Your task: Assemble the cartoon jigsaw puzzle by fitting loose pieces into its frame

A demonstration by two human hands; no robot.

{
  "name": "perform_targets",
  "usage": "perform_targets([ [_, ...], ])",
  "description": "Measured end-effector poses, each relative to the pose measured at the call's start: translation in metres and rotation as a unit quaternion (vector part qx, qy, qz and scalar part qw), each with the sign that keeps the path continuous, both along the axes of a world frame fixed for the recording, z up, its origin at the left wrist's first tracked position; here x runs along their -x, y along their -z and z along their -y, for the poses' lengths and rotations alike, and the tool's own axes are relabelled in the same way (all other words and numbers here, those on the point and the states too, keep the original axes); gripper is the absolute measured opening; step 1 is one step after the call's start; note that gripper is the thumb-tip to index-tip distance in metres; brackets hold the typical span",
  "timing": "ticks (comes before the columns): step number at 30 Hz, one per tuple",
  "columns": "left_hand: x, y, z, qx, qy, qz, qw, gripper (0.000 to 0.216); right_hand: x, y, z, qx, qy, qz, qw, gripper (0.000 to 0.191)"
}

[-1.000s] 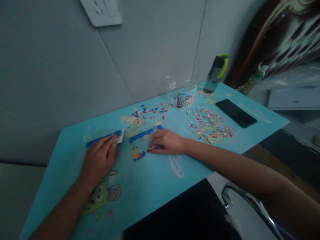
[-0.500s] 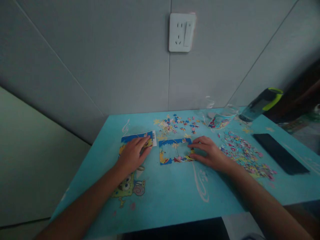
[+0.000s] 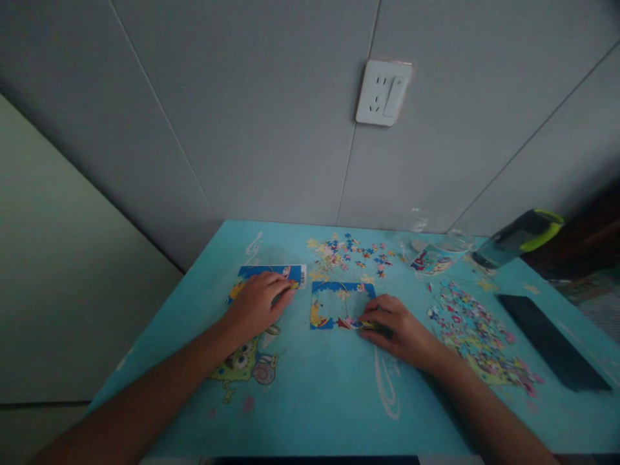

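Observation:
A partly joined jigsaw puzzle (image 3: 317, 316) lies on the table as a rectangular border with a hollow middle. My right hand (image 3: 394, 326) is at its lower right corner, thumb and fingers curled closely around the edge pieces there. My left hand (image 3: 259, 300) rests over a blue and yellow picture card (image 3: 271, 270) to the left of the puzzle, fingers stretched loosely across it. The hand hides much of the card's lower part. Behind the puzzle lies a small heap of loose jigsaw pieces (image 3: 339, 250), many of them blue.
A larger spread of loose pieces (image 3: 477, 329) lies on the right, beside a dark flat case (image 3: 552, 342). A clear plastic tub (image 3: 438, 258) and a tilted-looking bottle (image 3: 513, 239) stand at the back right. The printed table cover (image 3: 310, 400) meets a wall with a socket (image 3: 384, 92).
My right hand has moved from the puzzle's right side down to its lower right corner, its thumb and fingers closer together. My left hand stays on the card. The head view has shifted and tilted.

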State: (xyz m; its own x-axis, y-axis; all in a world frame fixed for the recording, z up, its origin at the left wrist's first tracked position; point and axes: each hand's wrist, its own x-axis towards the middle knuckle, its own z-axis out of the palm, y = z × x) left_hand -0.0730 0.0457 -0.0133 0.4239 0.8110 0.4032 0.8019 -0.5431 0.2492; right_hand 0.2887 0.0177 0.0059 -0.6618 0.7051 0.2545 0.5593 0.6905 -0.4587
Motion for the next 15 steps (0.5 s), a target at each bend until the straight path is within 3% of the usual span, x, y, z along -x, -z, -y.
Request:
perform_targets([
  [9, -0.003, 0.003, 0.012, -0.009, 0.003, -0.049, 0.999, 0.029, 0.011, -0.001, 0.01, 0.014, 0.028, 0.0, 1.0, 0.022],
  [15, 0.005, 0.014, 0.017, -0.02, 0.005, -0.084, 0.996, 0.032, 0.016, -0.003, 0.015, 0.028, 0.034, 0.003, 0.999, 0.02],
])
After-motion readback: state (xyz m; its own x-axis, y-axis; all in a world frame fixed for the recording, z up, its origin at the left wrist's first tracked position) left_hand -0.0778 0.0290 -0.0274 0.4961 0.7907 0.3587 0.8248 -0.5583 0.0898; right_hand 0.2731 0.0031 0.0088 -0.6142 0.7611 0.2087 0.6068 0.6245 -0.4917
